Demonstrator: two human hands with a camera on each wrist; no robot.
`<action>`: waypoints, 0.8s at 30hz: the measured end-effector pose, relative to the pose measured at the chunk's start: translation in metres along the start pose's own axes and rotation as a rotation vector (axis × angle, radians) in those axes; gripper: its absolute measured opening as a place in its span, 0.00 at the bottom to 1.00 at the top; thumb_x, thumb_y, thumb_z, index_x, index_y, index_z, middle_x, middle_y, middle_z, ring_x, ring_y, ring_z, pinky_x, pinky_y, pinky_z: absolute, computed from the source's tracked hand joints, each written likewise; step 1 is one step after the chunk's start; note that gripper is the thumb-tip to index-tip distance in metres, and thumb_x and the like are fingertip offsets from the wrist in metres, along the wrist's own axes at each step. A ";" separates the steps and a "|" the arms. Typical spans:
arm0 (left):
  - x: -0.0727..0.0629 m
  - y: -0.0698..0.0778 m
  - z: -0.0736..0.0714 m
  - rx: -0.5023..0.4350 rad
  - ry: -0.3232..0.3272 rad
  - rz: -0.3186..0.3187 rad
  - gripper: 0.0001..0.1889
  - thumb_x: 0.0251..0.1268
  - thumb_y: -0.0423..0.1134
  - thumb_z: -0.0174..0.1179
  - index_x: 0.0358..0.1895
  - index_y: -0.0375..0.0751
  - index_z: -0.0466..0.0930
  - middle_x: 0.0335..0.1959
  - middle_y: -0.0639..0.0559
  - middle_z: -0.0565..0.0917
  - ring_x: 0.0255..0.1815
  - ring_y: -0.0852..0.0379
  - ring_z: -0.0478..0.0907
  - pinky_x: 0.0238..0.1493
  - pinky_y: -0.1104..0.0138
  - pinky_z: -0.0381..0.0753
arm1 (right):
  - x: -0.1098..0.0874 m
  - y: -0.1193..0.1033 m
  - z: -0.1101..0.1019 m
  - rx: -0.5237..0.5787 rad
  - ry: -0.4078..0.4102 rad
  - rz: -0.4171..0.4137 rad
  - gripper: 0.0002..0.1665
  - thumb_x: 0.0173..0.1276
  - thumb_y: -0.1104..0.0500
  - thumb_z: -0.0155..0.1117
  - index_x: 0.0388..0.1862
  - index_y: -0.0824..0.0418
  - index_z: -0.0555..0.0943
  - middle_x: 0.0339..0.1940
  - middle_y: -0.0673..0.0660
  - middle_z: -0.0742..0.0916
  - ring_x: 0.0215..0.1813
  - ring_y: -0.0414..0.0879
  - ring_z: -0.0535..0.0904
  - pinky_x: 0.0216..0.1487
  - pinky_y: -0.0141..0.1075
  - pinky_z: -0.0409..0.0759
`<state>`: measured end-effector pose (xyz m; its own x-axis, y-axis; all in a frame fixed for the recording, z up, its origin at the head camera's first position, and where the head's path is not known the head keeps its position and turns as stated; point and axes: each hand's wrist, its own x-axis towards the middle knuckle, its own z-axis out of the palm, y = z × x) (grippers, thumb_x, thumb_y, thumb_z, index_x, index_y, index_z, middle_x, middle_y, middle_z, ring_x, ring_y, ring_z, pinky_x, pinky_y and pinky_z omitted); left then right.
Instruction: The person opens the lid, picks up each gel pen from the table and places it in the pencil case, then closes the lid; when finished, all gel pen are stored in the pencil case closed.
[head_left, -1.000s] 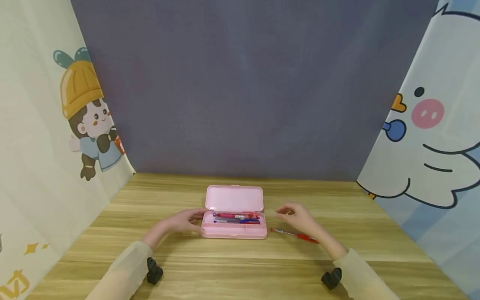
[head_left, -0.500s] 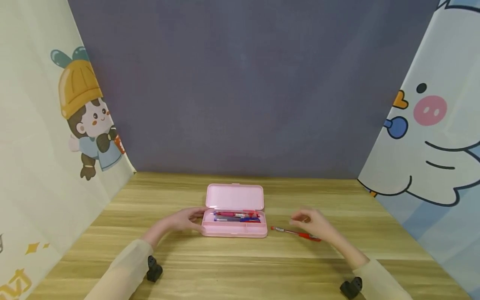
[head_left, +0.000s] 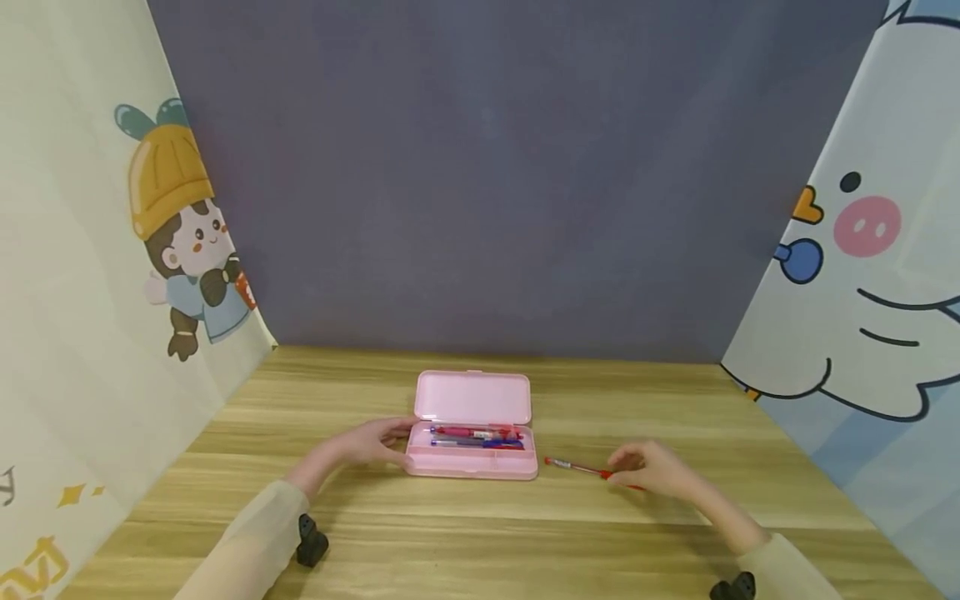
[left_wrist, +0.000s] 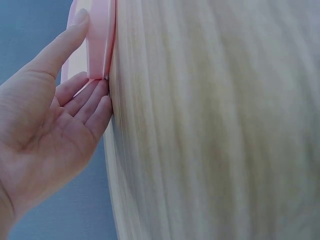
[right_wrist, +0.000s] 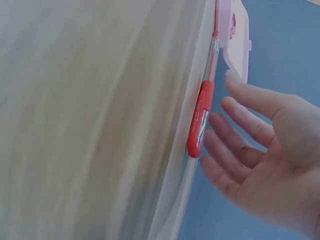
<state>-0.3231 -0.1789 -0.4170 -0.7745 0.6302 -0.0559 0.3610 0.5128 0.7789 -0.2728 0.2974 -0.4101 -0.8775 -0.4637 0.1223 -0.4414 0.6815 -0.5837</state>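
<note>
A pink pencil case [head_left: 472,475] lies with its lid [head_left: 472,397] up on the table, several pens [head_left: 476,433] in its rear compartment. My left hand [head_left: 367,442] holds its left end; in the left wrist view the thumb [left_wrist: 75,30] lies against the case and the other fingertips are at its end. To the right of the case lies a red gel pen [head_left: 581,467], its red cap toward my right hand [head_left: 656,471]. That hand hovers over the capped end. In the right wrist view its fingers are spread and slightly bent, close beside the pen [right_wrist: 202,115].
The wood-grain table [head_left: 420,550] runs back to a dark grey cloth wall [head_left: 480,183]. Cartoon-printed panels stand at the left [head_left: 75,250] and right [head_left: 877,333]. A small black wrist camera [head_left: 311,542] is on the left sleeve.
My right hand has moved right and toward me from beside the case, down to the red pen's capped end. The left hand stays at the case, and the pen lies where it was.
</note>
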 end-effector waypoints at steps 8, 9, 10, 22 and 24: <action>0.000 -0.001 0.001 -0.015 0.011 0.014 0.40 0.56 0.40 0.67 0.69 0.32 0.58 0.68 0.30 0.62 0.68 0.34 0.60 0.70 0.46 0.60 | -0.004 0.005 -0.001 0.014 -0.031 0.013 0.13 0.52 0.58 0.73 0.34 0.64 0.84 0.32 0.54 0.86 0.31 0.34 0.78 0.30 0.26 0.77; 0.000 -0.001 0.001 -0.020 0.011 0.010 0.40 0.56 0.40 0.67 0.69 0.32 0.58 0.68 0.30 0.62 0.68 0.34 0.60 0.70 0.46 0.60 | -0.004 0.005 0.000 0.003 -0.035 0.023 0.13 0.52 0.58 0.73 0.35 0.63 0.84 0.33 0.54 0.86 0.32 0.36 0.78 0.31 0.27 0.77; -0.001 -0.001 0.002 -0.020 0.011 0.004 0.40 0.56 0.40 0.67 0.69 0.32 0.58 0.68 0.31 0.62 0.68 0.34 0.60 0.70 0.46 0.60 | -0.004 0.006 0.000 -0.006 -0.040 0.032 0.13 0.52 0.58 0.73 0.35 0.63 0.85 0.34 0.55 0.85 0.33 0.39 0.79 0.32 0.27 0.78; -0.001 0.000 0.003 0.003 0.026 0.002 0.40 0.55 0.40 0.67 0.69 0.32 0.59 0.67 0.31 0.64 0.68 0.35 0.61 0.71 0.46 0.59 | -0.005 0.010 0.000 -0.002 -0.052 0.058 0.10 0.57 0.61 0.69 0.35 0.67 0.84 0.29 0.51 0.84 0.28 0.30 0.73 0.25 0.26 0.74; -0.001 0.002 0.002 -0.004 0.025 0.000 0.40 0.56 0.39 0.67 0.69 0.31 0.58 0.67 0.30 0.63 0.68 0.34 0.60 0.71 0.46 0.59 | -0.005 0.009 -0.002 -0.009 -0.047 0.053 0.09 0.57 0.61 0.69 0.34 0.66 0.83 0.28 0.51 0.84 0.28 0.30 0.73 0.25 0.26 0.74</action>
<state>-0.3207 -0.1775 -0.4166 -0.7872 0.6154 -0.0409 0.3588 0.5109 0.7812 -0.2731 0.3066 -0.4145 -0.8898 -0.4531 0.0535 -0.3968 0.7105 -0.5812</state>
